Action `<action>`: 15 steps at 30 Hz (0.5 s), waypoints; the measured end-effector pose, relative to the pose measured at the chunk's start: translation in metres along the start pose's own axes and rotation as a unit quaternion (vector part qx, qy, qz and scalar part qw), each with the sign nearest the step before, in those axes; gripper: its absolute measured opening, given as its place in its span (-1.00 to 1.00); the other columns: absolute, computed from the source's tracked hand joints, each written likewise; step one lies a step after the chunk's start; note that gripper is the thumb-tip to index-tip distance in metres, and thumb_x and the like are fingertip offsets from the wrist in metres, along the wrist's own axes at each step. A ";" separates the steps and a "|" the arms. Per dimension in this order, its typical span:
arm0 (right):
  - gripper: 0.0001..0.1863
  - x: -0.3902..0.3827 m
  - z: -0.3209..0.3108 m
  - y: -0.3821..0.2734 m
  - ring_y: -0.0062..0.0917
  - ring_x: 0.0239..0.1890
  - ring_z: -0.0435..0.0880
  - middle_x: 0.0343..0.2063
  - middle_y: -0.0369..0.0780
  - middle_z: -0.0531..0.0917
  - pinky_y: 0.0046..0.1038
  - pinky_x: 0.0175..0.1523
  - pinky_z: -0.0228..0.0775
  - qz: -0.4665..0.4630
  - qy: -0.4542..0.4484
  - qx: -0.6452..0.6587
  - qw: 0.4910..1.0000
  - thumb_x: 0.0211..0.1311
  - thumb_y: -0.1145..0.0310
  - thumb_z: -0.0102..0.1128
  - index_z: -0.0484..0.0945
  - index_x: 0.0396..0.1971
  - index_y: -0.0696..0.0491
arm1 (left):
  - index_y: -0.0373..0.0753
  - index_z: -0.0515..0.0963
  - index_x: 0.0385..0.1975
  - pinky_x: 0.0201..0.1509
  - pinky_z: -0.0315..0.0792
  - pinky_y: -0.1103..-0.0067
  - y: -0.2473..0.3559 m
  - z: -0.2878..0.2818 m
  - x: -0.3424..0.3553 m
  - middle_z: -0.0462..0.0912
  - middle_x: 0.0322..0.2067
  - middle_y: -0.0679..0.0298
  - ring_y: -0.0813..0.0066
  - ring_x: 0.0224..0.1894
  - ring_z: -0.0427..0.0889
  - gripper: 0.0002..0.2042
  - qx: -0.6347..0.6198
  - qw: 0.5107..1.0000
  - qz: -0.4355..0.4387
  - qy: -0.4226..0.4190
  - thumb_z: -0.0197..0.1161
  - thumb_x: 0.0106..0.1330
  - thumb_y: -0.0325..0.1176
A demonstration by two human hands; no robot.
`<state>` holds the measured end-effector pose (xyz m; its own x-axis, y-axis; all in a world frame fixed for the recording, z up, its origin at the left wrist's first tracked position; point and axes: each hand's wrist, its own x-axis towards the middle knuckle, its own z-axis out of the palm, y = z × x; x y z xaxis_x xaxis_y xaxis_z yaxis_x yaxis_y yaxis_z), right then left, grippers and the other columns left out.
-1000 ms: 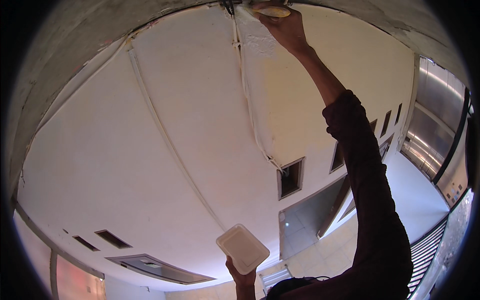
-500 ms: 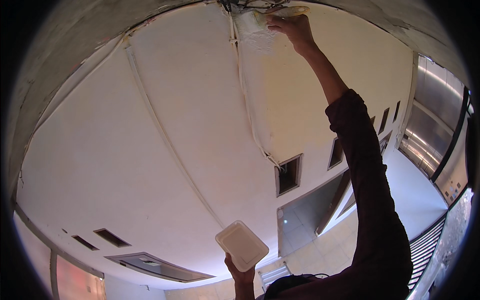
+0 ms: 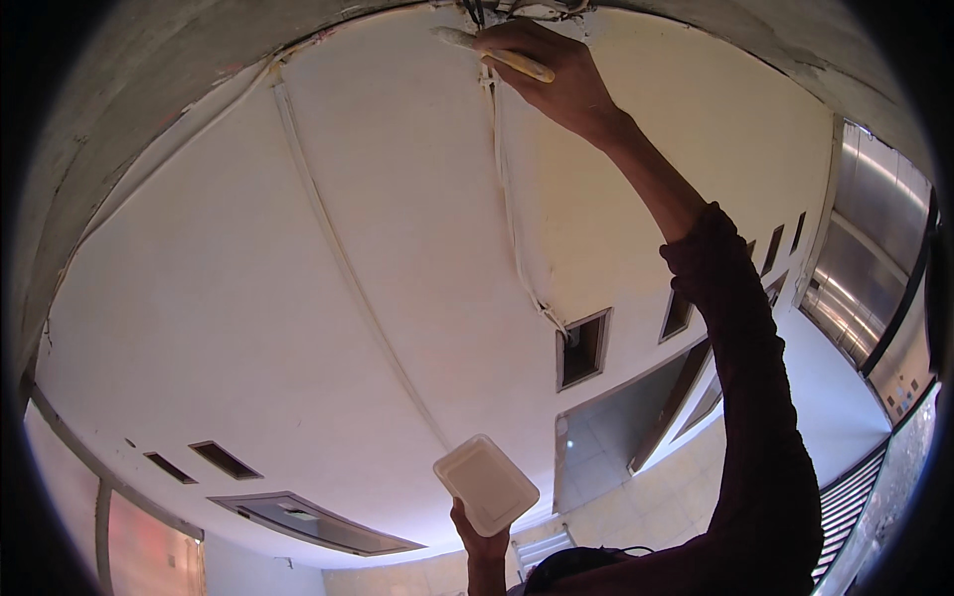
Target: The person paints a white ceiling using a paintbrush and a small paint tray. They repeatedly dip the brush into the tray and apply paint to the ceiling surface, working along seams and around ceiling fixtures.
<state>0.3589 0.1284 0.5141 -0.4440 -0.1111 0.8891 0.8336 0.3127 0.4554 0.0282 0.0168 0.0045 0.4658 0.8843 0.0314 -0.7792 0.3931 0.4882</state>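
My right hand (image 3: 552, 84) is raised to the top of the wall, closed around a paintbrush (image 3: 532, 68) with a yellowish handle. Its pale bristles (image 3: 449, 36) are at or very near the wall, beside dark wires (image 3: 476, 14) at the ceiling edge. Below it, white cables (image 3: 505, 199) run down to a dark wall opening (image 3: 581, 348). Low in the view, my left hand (image 3: 482, 541) holds a cream rectangular plastic container (image 3: 485, 482); what it contains, if anything, I cannot make out.
A white and pale yellow wall (image 3: 378, 199) meets a rough concrete overhead surface (image 3: 149, 109). Below are a doorway with an open door (image 3: 671, 407), a tiled floor (image 3: 656, 477) and part of a ladder (image 3: 537, 546). A railing (image 3: 850, 497) and metallic panels (image 3: 860, 248) line the right.
My right hand and the brush have swung left and down from the yellowish patch toward the white wall, with the brush tip now pointing left. My left hand and container have barely moved.
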 end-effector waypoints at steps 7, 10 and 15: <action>-0.65 0.006 0.038 0.009 -0.40 -0.05 0.69 -0.01 -0.38 0.66 -0.45 -0.05 0.64 0.007 -0.098 -0.096 0.991 0.21 0.46 0.27 0.57 0.02 -0.10 | -0.14 0.33 0.24 -0.02 0.60 0.28 0.001 0.017 -0.004 0.51 0.03 0.21 0.28 0.03 0.58 -0.39 -0.087 0.995 -0.016 0.038 0.09 0.36 0.19; -0.68 -0.024 0.035 0.002 -0.40 -0.06 0.69 -0.01 -0.41 0.66 -0.44 -0.08 0.64 0.009 -0.093 -0.045 0.995 0.23 0.46 0.26 0.56 -0.01 -0.11 | -0.12 0.34 0.24 -0.02 0.60 0.27 0.001 0.010 -0.007 0.52 0.04 0.21 0.27 0.04 0.58 -0.38 -0.085 0.995 -0.011 0.042 0.11 0.35 0.18; -0.72 -0.035 0.014 -0.020 -0.42 -0.10 0.71 -0.06 -0.39 0.68 -0.44 -0.10 0.65 0.025 -0.144 -0.035 0.989 0.21 0.48 0.30 0.57 -0.08 -0.09 | -0.10 0.34 0.24 -0.03 0.60 0.26 0.009 0.012 -0.006 0.52 0.04 0.22 0.27 0.04 0.57 -0.39 -0.075 0.996 0.001 0.040 0.10 0.36 0.19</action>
<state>0.3532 0.1393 0.4731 -0.4678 0.1798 0.8653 0.8733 0.2445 0.4214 0.0234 0.0117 0.0186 0.4343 0.8999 -0.0399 -0.8364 0.4193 0.3531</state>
